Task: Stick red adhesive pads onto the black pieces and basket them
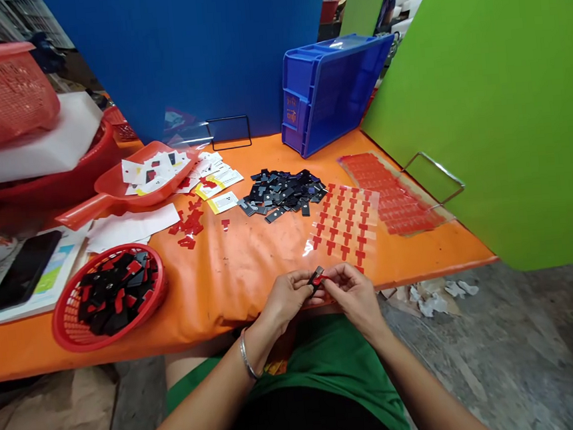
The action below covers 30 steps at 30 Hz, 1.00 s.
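Note:
My left hand (287,296) and my right hand (354,295) meet at the near edge of the orange table (250,258). Between their pinched fingertips sits a small black piece with a red sticker (316,278). Just beyond the hands lies a clear sheet of red T-shaped stickers (343,222). A pile of loose black pieces (282,192) rests further back. At the left a round red basket (68,321) holds black pieces with red stickers on them.
A second sheet of red stickers (389,192) lies on a wire-handled tray at the right. A blue crate (328,91) leans on the blue panel. A red scoop (114,190) holds white backing papers. A phone (23,270) lies far left. A green panel (508,108) walls the right.

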Available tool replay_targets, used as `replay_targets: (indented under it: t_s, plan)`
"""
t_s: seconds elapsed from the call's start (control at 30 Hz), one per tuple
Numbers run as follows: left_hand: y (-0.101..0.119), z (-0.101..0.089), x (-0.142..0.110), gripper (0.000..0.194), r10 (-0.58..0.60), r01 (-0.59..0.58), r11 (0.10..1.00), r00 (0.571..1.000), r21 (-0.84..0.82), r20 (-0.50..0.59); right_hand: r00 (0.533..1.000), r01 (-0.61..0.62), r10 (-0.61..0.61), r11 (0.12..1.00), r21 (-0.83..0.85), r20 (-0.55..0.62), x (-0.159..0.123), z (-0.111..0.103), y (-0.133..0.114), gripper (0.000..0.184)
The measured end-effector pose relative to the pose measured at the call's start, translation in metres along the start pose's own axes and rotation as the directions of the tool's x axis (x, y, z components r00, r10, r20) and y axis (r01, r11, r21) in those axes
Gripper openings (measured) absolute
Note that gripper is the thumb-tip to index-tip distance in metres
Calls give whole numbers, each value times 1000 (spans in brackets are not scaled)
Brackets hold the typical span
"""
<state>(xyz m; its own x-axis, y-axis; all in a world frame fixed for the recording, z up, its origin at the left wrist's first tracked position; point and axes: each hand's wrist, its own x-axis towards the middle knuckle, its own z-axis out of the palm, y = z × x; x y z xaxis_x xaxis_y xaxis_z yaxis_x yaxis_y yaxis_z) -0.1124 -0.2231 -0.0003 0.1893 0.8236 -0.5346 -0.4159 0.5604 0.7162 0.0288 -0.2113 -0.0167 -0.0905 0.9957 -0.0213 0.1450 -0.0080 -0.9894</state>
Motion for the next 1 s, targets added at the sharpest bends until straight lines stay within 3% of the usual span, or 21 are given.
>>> replay_targets:
  t_s: [0.37, 0.8, 1.0]
  plan:
    - [2, 1, -1, 24, -17, 17, 1000, 1000, -1, 9, 1000, -20, 20, 999, -42, -1, -2, 0, 11, 21]
    - [3, 1, -3, 22, -22, 22, 1000, 1000, -21, 14, 999, 15, -17, 998, -56, -34, -1, 5, 4, 20]
    - [2, -2, 0, 12, -11, 11, 1000, 1000, -1, 16, 1000, -20, 20, 1000, -2, -13, -2, 6, 2, 19]
